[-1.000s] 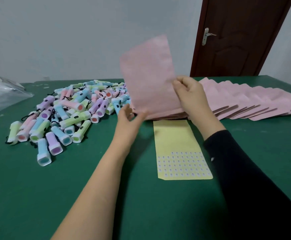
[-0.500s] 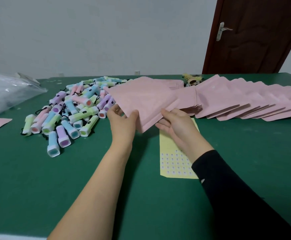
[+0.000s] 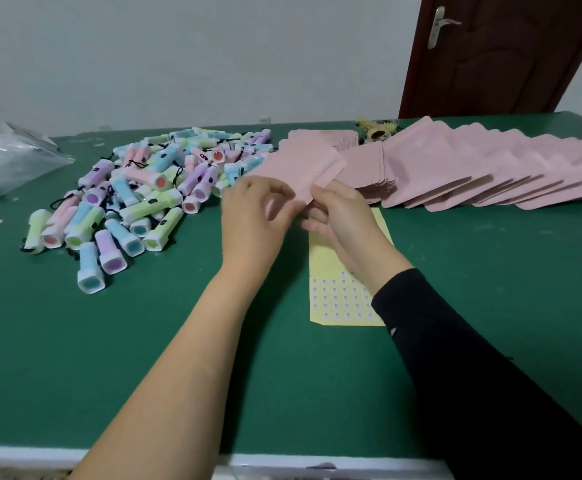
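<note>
On the green surface (image 3: 75, 358) a yellow sticker sheet (image 3: 338, 303) lies flat, partly under the right hand (image 3: 345, 220). Just above it, the left hand (image 3: 255, 216) and right hand both pinch the near edge of a pink bag (image 3: 303, 171), held above the surface. To the left lies a heap of pastel flashlights (image 3: 144, 195); to the right, a fanned row of pink bags (image 3: 473, 171). A brown door (image 3: 507, 53) stands behind.

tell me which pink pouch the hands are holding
The pink pouch at the row's left end, pinched at its near edge by left hand and right hand; the other pouches lie fanned on the table.
</note>
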`<state>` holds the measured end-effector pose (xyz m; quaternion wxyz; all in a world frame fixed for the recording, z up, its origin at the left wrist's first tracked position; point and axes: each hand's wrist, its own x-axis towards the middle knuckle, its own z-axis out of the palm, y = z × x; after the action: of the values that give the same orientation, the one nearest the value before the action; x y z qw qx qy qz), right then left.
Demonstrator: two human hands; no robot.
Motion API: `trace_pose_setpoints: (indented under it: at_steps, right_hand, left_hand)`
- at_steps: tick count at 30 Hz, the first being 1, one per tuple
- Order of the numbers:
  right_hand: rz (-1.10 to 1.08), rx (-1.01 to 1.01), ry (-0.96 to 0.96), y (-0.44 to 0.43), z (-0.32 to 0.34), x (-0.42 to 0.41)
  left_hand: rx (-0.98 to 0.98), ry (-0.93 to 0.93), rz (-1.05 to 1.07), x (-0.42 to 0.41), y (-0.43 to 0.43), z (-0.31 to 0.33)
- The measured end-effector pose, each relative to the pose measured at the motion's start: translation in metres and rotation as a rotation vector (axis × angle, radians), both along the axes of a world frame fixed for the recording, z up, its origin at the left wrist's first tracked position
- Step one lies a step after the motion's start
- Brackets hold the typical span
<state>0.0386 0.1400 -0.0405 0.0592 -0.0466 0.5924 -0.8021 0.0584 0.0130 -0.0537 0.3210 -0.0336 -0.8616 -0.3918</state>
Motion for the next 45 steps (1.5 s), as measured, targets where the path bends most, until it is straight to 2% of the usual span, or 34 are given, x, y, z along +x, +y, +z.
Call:
trace_pose_setpoints:
  at_steps: [4,11,20,29,34,37,40,45]
  right_hand:
    - [0.045,-0.068,0.004,0.001,-0.002,-0.002]
    - [0.051,-0.046,0.016,0.005,-0.003,-0.003]
    - [0.084,0.012,0.092,0.006,-0.003,0.000]
    - [0.070,-0.007,0.079,0.004,-0.004,-0.002]
    - [0.085,0.053,0.111,0.002,-0.005,-0.001]
    - [0.042,0.100,0.122,-0.001,-0.005,-0.001]
    - [-0.035,0.200,0.154,-0.005,-0.003,0.000]
    - [-0.201,0.514,0.372,-0.010,-0.003,0.005]
  left_hand:
    - [0.094,-0.051,-0.079,0.003,0.006,0.000]
    - [0.317,-0.158,-0.181,0.004,0.006,0.007]
    - [0.388,-0.178,-0.211,0.007,0.006,0.011]
    - [0.354,-0.122,-0.198,0.006,0.006,0.010]
    - [0.019,-0.058,-0.084,0.003,0.002,0.004]
    - [-0.045,-0.038,-0.071,-0.001,0.002,0.001]
    - [0.011,-0.050,-0.088,-0.002,0.003,0.001]
    - [0.059,-0.027,-0.148,0.003,0.011,0.005]
